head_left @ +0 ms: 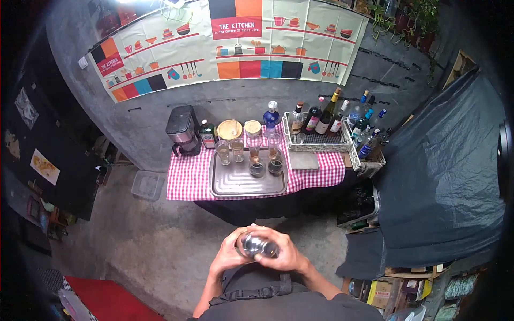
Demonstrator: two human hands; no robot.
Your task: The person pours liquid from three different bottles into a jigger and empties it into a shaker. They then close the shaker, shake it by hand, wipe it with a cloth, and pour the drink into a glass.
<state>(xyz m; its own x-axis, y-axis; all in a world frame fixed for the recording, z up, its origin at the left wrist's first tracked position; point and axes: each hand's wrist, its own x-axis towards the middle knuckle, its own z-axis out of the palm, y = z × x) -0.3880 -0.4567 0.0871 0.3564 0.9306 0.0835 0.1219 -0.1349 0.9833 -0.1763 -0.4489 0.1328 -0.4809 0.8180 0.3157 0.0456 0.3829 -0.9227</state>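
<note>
A shiny metal cocktail shaker (pixel 259 245) is held in front of my body, its surface slightly blurred. My left hand (pixel 230 252) wraps round one side of it. From the other side my right hand (pixel 287 252) closes over it, fingers curled across the top. Beyond the hands, a metal tray (pixel 249 187) rests on a red-and-white checked cloth (pixel 184 184). Several glasses stand on the tray, among them a clear tumbler (pixel 224 155) and a round glass with dark contents (pixel 257 170).
A coffee maker (pixel 183 131) and a dark green bottle (pixel 208 136) stand at the table's left. A blue bottle (pixel 271 116) is at the back. Bottles fill a white basket (pixel 321 147) and a second basket (pixel 370 167). On the floor lies a clear plastic bin (pixel 148 185).
</note>
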